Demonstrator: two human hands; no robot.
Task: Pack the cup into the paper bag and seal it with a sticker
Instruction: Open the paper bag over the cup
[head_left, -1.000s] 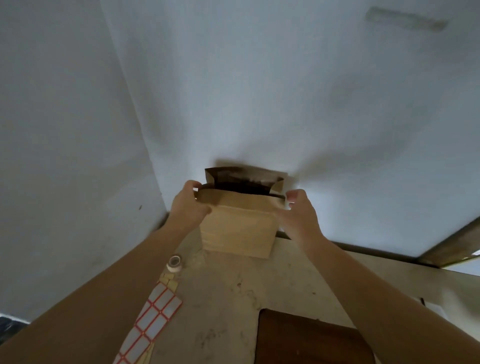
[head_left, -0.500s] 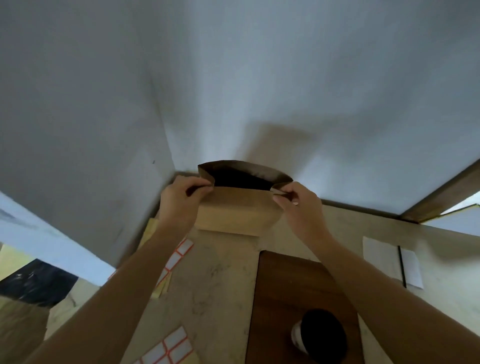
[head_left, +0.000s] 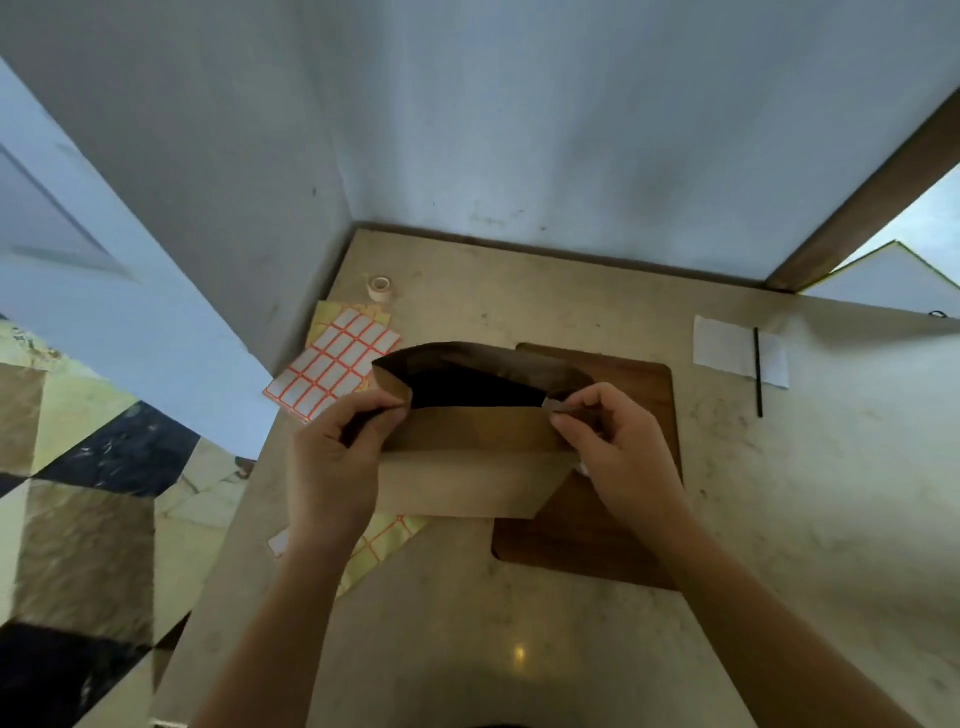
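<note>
A brown paper bag (head_left: 467, 467) is held above the table, its mouth spread open and dark inside. My left hand (head_left: 332, 457) pinches the bag's left top edge. My right hand (head_left: 618, 452) pinches the right top edge. The bag hangs over the left part of a dark wooden board (head_left: 623, 519). A sheet of white stickers with red borders (head_left: 332, 364) lies just beyond my left hand, and another sticker sheet (head_left: 379, 540) shows under the bag. The cup is hidden; only a small white bit shows beside my right hand.
The beige stone table (head_left: 519, 623) fills a corner between two grey walls. A small tape roll (head_left: 380, 285) sits near the back left. White paper (head_left: 727, 348) with a black straw (head_left: 757, 371) lies at the right. The table's left edge drops to a patterned floor (head_left: 78, 493).
The bag came down from against the wall to above the wooden board and nearer to me, still held by both hands. The view tilted down, and the cup is now hidden.
</note>
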